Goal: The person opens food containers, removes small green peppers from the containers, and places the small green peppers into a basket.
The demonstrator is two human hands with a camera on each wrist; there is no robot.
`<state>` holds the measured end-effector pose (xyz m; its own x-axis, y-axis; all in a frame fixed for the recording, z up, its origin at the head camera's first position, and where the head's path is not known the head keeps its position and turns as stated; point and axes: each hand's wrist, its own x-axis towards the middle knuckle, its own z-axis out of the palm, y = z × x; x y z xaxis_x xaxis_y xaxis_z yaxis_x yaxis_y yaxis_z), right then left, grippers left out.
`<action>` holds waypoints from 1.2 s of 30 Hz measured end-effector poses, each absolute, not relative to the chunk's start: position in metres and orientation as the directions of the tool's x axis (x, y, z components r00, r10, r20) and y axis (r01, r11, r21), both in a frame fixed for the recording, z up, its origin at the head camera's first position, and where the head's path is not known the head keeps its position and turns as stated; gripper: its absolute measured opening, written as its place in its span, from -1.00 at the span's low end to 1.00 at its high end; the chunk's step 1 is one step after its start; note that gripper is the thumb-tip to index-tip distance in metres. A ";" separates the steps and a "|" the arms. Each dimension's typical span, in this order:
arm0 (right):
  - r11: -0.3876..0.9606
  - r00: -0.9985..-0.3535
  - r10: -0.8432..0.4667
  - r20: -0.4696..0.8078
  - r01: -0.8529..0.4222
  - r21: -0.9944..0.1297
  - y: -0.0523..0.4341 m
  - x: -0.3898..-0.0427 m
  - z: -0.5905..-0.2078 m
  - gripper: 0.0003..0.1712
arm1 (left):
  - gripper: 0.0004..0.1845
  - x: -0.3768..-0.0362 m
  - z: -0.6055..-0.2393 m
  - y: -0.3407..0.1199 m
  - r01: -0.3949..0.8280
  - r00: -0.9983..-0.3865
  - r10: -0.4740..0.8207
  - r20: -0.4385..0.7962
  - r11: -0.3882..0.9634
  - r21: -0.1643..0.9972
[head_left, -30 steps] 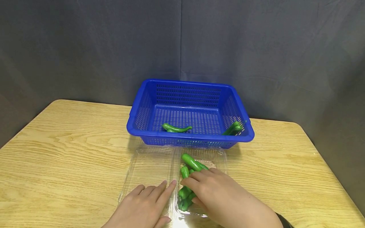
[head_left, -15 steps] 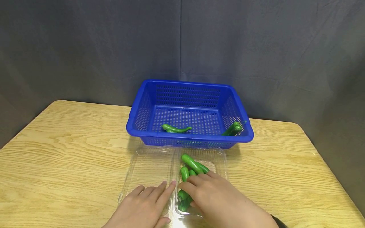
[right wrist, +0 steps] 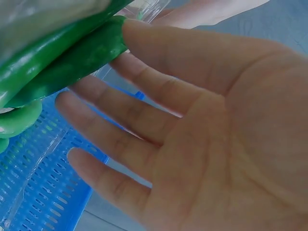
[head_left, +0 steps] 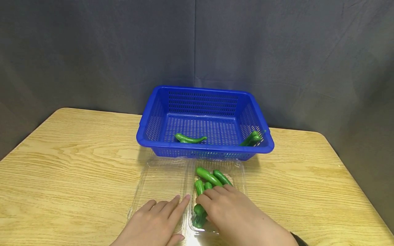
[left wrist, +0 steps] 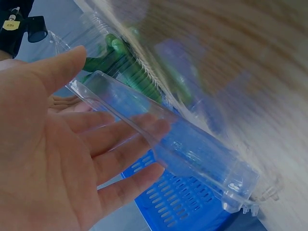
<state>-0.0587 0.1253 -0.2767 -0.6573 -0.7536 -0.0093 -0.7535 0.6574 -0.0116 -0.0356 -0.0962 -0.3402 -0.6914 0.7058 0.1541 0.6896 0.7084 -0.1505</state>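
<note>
Dark pepper (head_left: 222, 177) shifted rightward in clear container (head_left: 166, 179)

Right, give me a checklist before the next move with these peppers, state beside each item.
1. Clear container open: ok.
2. Left hand over its left half: ok.
3. Right hand at the peppers in the right half: ok.
4. Firm grip: cannot tell; the right wrist view shows fingers at a dark pepper.
5. Basket emptied: not ok; a curved pepper and others remain inside.

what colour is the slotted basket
Deep blue; the basket shows best in the head view.
</note>
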 end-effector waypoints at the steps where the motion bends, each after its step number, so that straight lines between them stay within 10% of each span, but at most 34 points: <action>1: 0.663 -0.663 -0.749 -0.014 -0.748 -0.014 0.125 -0.059 -0.276 -0.61 | -0.20 -0.035 -0.340 -0.096 0.689 -0.692 0.705 0.155 0.709 -0.151; 36: 0.683 -0.683 -0.730 -0.019 -0.730 0.029 0.125 -0.057 -0.278 -0.66 | -0.19 -0.036 -0.340 -0.096 0.694 -0.681 0.711 0.179 0.703 -0.153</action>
<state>-0.0572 0.1253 -0.2781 -0.6833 -0.7299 -0.0194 -0.7301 0.6827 0.0289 -0.0359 -0.0964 -0.3403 -0.6805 0.7105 0.1790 0.6942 0.7034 -0.1526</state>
